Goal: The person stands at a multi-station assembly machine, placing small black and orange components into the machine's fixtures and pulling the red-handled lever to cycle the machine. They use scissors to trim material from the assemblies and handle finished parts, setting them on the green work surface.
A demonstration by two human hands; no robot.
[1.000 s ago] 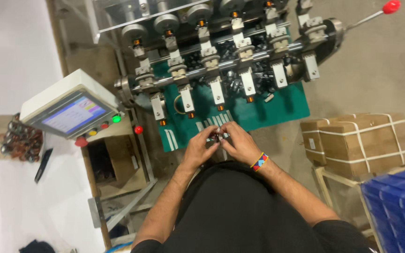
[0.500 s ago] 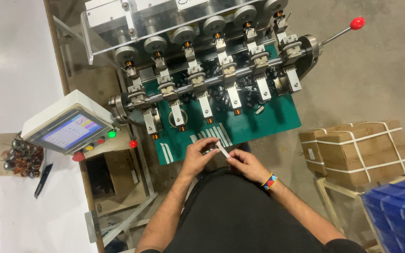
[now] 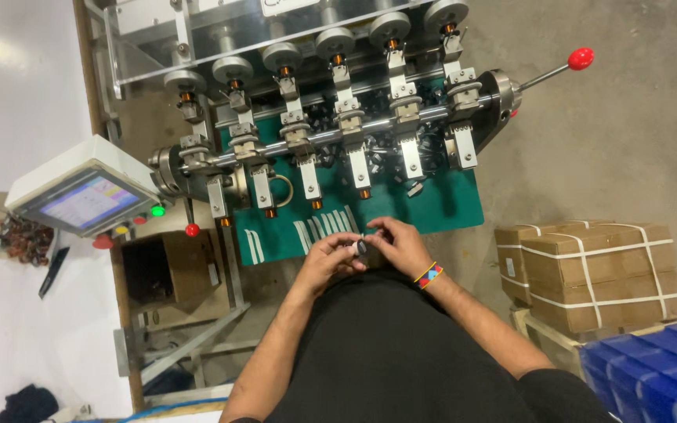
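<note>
— What are the hands doing?

— Both meet just in front of the green mat (image 3: 440,207), at its near edge. The left hand (image 3: 324,260) and the right hand (image 3: 398,244) pinch one small dark part (image 3: 362,247) between their fingertips; each grip is closed on that part, thumbs and forefingers touching it from either side.

— So where is the part, exactly?

— Held in the air, just off the near edge of the green mat, right beside the row of pale strips (image 3: 324,229) lying on that mat.

— Anything on the wrists?

— A striped beaded bracelet (image 3: 428,275) on the right wrist.

— And beyond the mat?

— The winding machine (image 3: 331,133) stands over the far part of the mat, with six heads in a row. A lever with a red knob (image 3: 581,57) sticks out to the right of the mat. To the left of the mat is a tilted control screen (image 3: 88,201) with coloured buttons below it. To the right of the mat, strapped cardboard boxes (image 3: 597,266) are stacked, with blue bins (image 3: 652,376) nearer the person.
</note>
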